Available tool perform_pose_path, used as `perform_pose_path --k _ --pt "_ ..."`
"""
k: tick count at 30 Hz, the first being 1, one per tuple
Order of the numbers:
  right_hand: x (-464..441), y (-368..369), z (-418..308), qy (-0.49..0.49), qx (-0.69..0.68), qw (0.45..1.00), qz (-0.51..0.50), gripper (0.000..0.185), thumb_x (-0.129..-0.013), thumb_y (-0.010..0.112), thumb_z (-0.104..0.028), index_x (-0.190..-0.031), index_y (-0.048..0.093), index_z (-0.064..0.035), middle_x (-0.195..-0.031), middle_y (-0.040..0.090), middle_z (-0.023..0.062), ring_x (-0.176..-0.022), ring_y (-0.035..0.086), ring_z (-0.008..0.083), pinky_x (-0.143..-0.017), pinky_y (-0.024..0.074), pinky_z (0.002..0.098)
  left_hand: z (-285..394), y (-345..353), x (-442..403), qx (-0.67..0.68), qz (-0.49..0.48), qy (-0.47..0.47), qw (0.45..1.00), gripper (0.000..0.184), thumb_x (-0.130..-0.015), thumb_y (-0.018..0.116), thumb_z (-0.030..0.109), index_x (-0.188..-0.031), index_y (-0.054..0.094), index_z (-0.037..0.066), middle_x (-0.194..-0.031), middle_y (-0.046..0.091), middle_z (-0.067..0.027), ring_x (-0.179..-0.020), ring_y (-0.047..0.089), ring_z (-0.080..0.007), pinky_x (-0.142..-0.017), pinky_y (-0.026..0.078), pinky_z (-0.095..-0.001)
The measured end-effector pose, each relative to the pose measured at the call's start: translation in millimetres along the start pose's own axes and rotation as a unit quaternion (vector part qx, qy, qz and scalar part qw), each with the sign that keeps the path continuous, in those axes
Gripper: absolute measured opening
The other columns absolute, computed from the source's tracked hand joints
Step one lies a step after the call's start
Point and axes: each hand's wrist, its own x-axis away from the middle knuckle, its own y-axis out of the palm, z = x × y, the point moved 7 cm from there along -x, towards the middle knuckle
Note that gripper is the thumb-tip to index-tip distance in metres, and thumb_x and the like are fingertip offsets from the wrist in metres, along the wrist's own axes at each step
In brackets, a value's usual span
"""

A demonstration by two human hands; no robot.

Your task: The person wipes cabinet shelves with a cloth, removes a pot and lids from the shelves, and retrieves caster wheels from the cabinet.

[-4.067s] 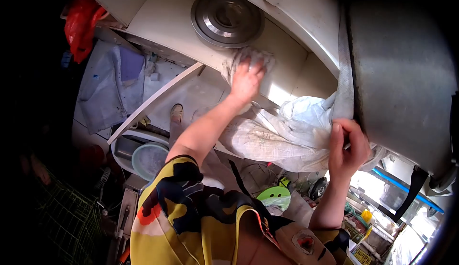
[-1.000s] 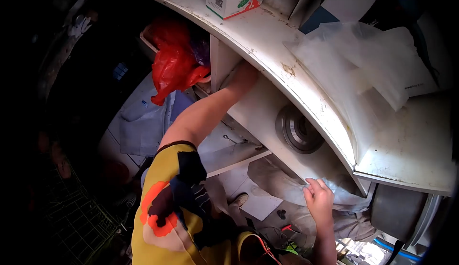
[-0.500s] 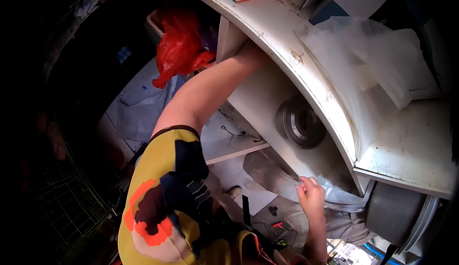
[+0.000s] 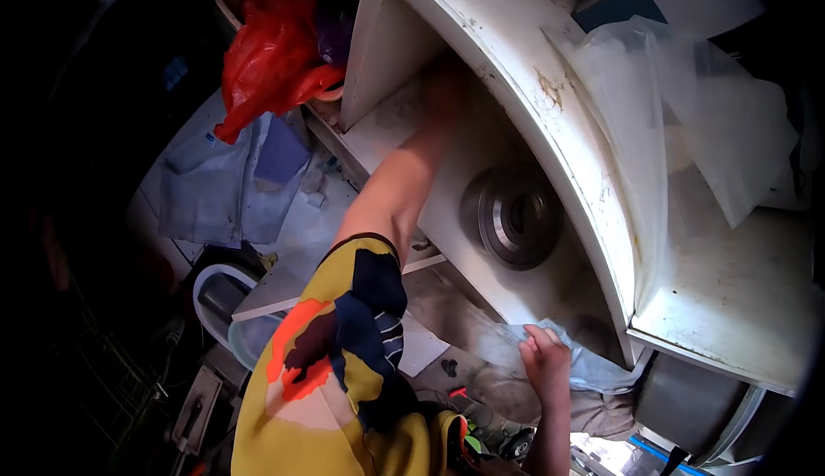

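My left arm, in a patterned yellow sleeve, reaches into a white shelf compartment. Deep inside, my left hand is in shadow and blurred, so its fingers and anything in them cannot be made out. On the same shelf board, nearer to me, lies a round steel pot lid. Low on the right, my right hand is closed, thumb and fingers pinched at the edge of a clear plastic bag. The bag spreads below the front of the shelf.
A curved white counter edge arches over the compartment. Plastic sheeting lies on top. A red plastic bag sits at upper left. Below are a white-rimmed bucket and grey cloth. A grey metal container stands lower right.
The view has shifted, showing more of the compartment's inside and the floor at left. My left forearm has drawn partly out from behind the counter edge. My right hand stays pinched at the bag.
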Motion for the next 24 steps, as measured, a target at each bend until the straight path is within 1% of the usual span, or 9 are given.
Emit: perform_pose_path --k 3,5,9,12,15,16,18,20,24 --pt "4.7 -11.4 -2.5 0.001 -0.026 1.0 0.015 0.027 -0.071 0.065 -0.002 -0.098 0.06 -0.0035 -0.074 0.056 0.0115 -0.064 0.058 0.0265 -0.058 0.0472 0.0331 43.0 6.8 31.2 0.012 -0.051 0.043 0.998 0.027 -0.085 0.049 0.022 -0.106 0.058 0.007 -0.106 0.058 -0.0123 -0.095 0.056 -0.0283 -0.08 0.046 -0.0399" --pt "3.2 -16.4 -4.1 0.045 -0.029 0.999 0.011 0.027 -0.071 0.066 -0.002 -0.098 0.061 -0.0028 -0.074 0.057 0.0112 -0.063 0.058 0.025 -0.059 0.0476 0.0316 66.2 11.0 57.7 0.022 -0.111 0.11 0.987 0.026 -0.084 0.049 0.021 -0.104 0.059 0.007 -0.104 0.059 -0.0123 -0.093 0.057 -0.0285 -0.078 0.047 -0.0402" --pt "4.1 -23.9 -10.9 -0.005 0.009 0.999 0.037 0.026 -0.071 0.066 -0.003 -0.097 0.061 -0.0018 -0.073 0.057 0.0107 -0.062 0.058 0.0233 -0.058 0.0472 0.0304 68.5 14.0 64.5 0.034 -0.161 0.196 0.967 0.025 -0.083 0.05 0.021 -0.101 0.061 0.008 -0.1 0.061 -0.0122 -0.089 0.06 -0.0289 -0.075 0.049 -0.0407" --pt "-1.9 -30.8 -20.6 0.005 -0.005 0.999 0.05 0.024 -0.072 0.066 -0.003 -0.096 0.062 -0.0011 -0.072 0.057 0.0105 -0.061 0.057 0.0225 -0.058 0.0467 0.0306 25.7 3.3 29.7 0.0 -0.14 0.183 0.973 0.023 -0.082 0.051 0.021 -0.098 0.062 0.008 -0.097 0.063 -0.0122 -0.086 0.061 -0.0291 -0.072 0.05 -0.0412" --pt "-2.8 -30.9 -13.0 0.007 -0.03 0.998 0.053 0.024 -0.072 0.066 -0.005 -0.096 0.063 -0.0011 -0.071 0.057 0.0103 -0.061 0.057 0.0224 -0.057 0.0464 0.0313 -21.2 5.4 -7.1 -0.036 -0.106 0.13 0.985 0.022 -0.081 0.052 0.02 -0.096 0.064 0.008 -0.095 0.064 -0.0122 -0.083 0.063 -0.0294 -0.069 0.052 -0.0416" --pt "-2.2 -30.3 -11.9 -0.006 -0.028 0.998 0.058 0.024 -0.072 0.065 -0.004 -0.095 0.062 0.0004 -0.07 0.056 0.0092 -0.059 0.055 0.019 -0.056 0.0449 0.0287 -22.8 0.9 -14.6 -0.038 -0.092 0.111 0.989 0.022 -0.081 0.052 0.02 -0.095 0.064 0.009 -0.094 0.065 -0.0122 -0.082 0.064 -0.0295 -0.068 0.052 -0.0417" --pt "-0.8 -28.1 -13.7 -0.017 -0.032 0.997 0.074 0.023 -0.072 0.065 -0.002 -0.095 0.062 0.0019 -0.068 0.055 0.0081 -0.057 0.053 0.0157 -0.054 0.0433 0.0261 -14.5 -3.0 -16.4 -0.018 -0.071 0.074 0.995 0.022 -0.081 0.052 0.02 -0.096 0.064 0.008 -0.094 0.065 -0.0123 -0.082 0.063 -0.0294 -0.069 0.052 -0.0417" --pt "3.3 -21.9 -7.8 0.027 -0.045 0.997 0.051 0.024 -0.073 0.066 -0.007 -0.096 0.063 -0.0024 -0.071 0.057 0.0094 -0.062 0.058 0.0225 -0.058 0.0463 0.0322 8.0 -10.0 -19.5 0.009 -0.06 0.053 0.997 0.022 -0.081 0.052 0.02 -0.096 0.064 0.008 -0.094 0.064 -0.0123 -0.083 0.063 -0.0294 -0.069 0.052 -0.0417" --pt "12.2 -20.0 -6.7 0.036 -0.02 0.998 0.048 0.023 -0.073 0.065 -0.006 -0.096 0.063 -0.0036 -0.072 0.058 0.0099 -0.062 0.058 0.0238 -0.058 0.0467 0.033 68.6 -7.0 -20.1 0.079 -0.069 0.044 0.993 0.023 -0.082 0.052 0.02 -0.097 0.064 0.008 -0.095 0.064 -0.0125 -0.084 0.063 -0.0293 -0.07 0.051 -0.0417"
